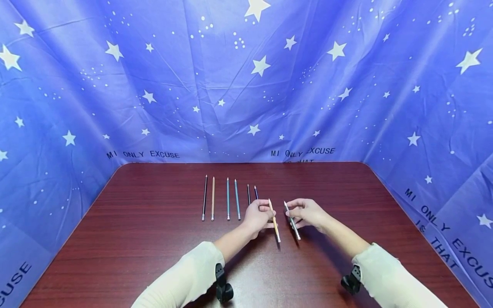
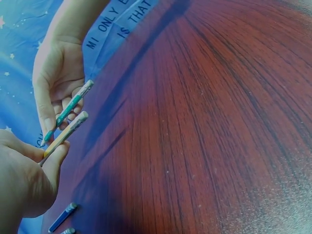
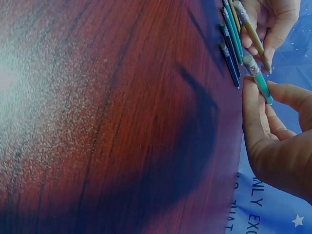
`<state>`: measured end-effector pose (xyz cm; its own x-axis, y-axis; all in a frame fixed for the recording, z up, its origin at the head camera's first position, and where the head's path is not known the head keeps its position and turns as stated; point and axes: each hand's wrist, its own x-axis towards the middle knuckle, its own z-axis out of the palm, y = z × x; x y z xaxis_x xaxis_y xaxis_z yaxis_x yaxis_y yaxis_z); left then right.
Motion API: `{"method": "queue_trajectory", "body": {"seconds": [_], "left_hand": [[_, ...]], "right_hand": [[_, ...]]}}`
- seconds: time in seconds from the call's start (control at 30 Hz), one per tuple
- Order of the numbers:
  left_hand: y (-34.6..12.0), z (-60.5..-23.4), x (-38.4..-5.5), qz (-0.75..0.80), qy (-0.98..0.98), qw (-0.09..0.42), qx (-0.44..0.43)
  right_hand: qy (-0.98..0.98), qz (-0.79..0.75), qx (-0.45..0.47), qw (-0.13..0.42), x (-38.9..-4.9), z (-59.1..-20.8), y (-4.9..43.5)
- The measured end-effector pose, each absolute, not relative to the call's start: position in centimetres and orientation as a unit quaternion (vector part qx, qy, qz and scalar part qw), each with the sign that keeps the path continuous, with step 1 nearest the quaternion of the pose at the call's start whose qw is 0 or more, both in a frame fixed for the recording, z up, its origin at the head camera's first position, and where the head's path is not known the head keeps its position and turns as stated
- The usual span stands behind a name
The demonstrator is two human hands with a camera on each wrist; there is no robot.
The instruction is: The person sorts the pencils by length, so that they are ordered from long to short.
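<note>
My left hand (image 1: 257,219) pinches a yellow pencil (image 1: 275,222) between thumb and fingers, its tip pointing away and its eraser end toward me. To its right, my right hand (image 1: 308,211) holds a green pencil (image 3: 262,87) in much the same slant. In the left wrist view the green pencil (image 2: 68,111) and the yellow pencil (image 2: 66,134) run nearly side by side, a small gap between them. Both are raised, with shadows falling on the table. Just left of my left hand lie two dark pencils (image 1: 248,194), partly hidden behind it.
A black pencil (image 1: 204,199) and a tan pencil (image 1: 213,199) lie paired on the brown table (image 1: 154,256), with two blue-green pencils (image 1: 228,199) to their right. A blue star-patterned curtain (image 1: 215,128) surrounds the table's back and sides. Each sleeve carries a black wrist camera (image 1: 224,288).
</note>
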<state>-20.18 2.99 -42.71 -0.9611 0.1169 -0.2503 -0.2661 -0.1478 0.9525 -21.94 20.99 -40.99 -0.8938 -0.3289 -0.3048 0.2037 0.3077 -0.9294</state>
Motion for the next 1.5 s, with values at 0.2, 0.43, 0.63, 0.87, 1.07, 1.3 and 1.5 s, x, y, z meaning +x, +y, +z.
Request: {"method": "queue_trajectory", "body": {"seconds": [0.2,0.43,0.63,0.87,1.07,1.3,1.5], "left_hand": [[3.0,-42.6,-20.4,0.758,0.637,0.124,-0.062],[3.1,-43.0,-20.9,0.761,0.635,0.116,-0.063],[3.2,-42.9,-21.4,0.757,0.642,0.105,-0.061],[3.1,-42.4,-22.1,0.744,0.660,0.086,-0.066],[2.9,-42.0,-23.3,0.732,0.675,0.062,-0.065],[2.7,-42.0,-24.8,0.719,0.691,0.034,-0.066],[2.5,-42.5,-25.6,0.711,0.698,0.016,-0.080]], "right_hand": [[0.777,-0.588,-0.040,0.222,-22.0,-40.8,21.2],[0.779,-0.587,-0.039,0.217,-22.0,-40.7,21.4],[0.782,-0.586,-0.038,0.211,-22.0,-40.6,21.4],[0.781,-0.586,-0.048,0.209,-22.0,-40.4,21.4],[0.781,-0.588,-0.040,0.206,-22.0,-40.4,21.4],[0.780,-0.589,-0.041,0.207,-22.1,-40.5,21.5],[0.780,-0.589,-0.042,0.207,-22.1,-40.6,21.5]]}}
